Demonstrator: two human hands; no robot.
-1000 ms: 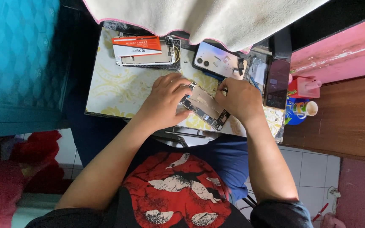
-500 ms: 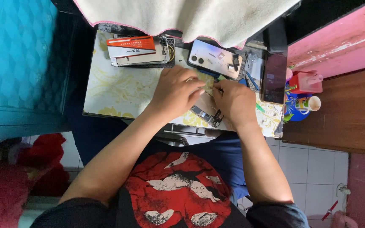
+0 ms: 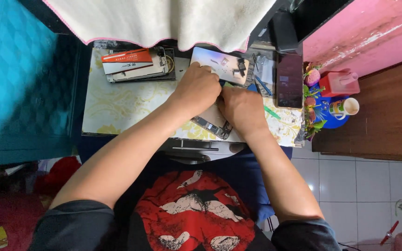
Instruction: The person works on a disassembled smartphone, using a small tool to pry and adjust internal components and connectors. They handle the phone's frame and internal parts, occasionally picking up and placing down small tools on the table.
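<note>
Both hands have shifted up the yellow-patterned worktop (image 3: 117, 107). The left hand (image 3: 198, 88) and right hand (image 3: 243, 109) press together (knuckles up) on the opened grey phone body (image 3: 210, 123), which lies mostly beneath them, its lower end showing.

My worktop (image 3: 117, 109) wears a pale yellow floral cover. At eleven o'clock lies a stack of flat boxes (image 3: 133, 65); at twelve, a phone back (image 3: 219, 64) with small parts; at two, a dark phone (image 3: 289, 80). An opened phone (image 3: 210, 122) lies at centre.
</note>
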